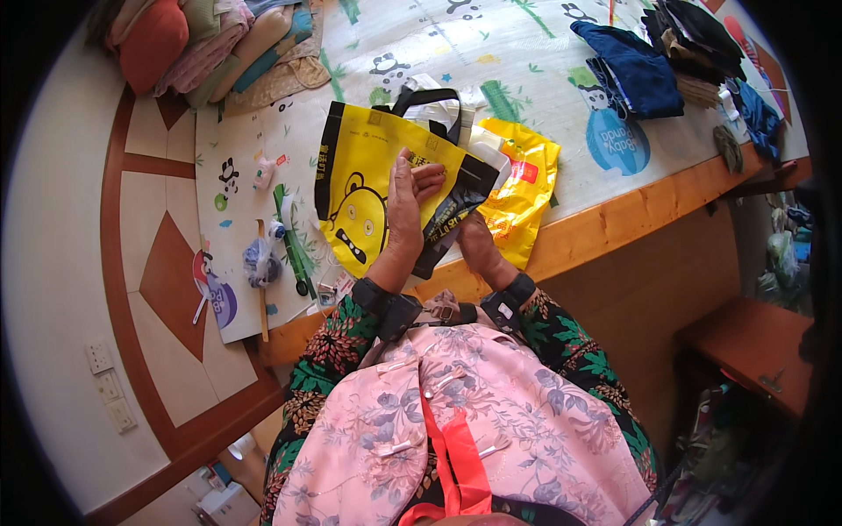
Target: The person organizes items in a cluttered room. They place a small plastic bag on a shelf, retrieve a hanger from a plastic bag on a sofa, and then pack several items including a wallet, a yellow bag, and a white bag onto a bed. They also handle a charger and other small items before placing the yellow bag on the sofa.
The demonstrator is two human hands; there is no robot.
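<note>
A yellow and black tote bag (358, 164) with black handles and a printed cartoon face lies at the table's front edge. My left hand (408, 204) rests on its front, palm turned to the right, fingers raised and somewhat apart. At the bag's lower right black side is my right hand (479, 242); its fingers are partly hidden by the bag, so its grip is unclear. Behind and right of the tote, a shiny yellow plastic bag (526, 217) with red print lies on the table. White and clear packaging (483, 141) shows between the two bags.
The table (421, 287) has a panda-patterned cover and wooden edge. Folded cloths and pillows (227, 46) are piled at back left; blue trousers (635, 72) and dark clothes (704, 39) at back right. A plastic-wrapped blue item (262, 262) and a green strip (293, 243) lie at left.
</note>
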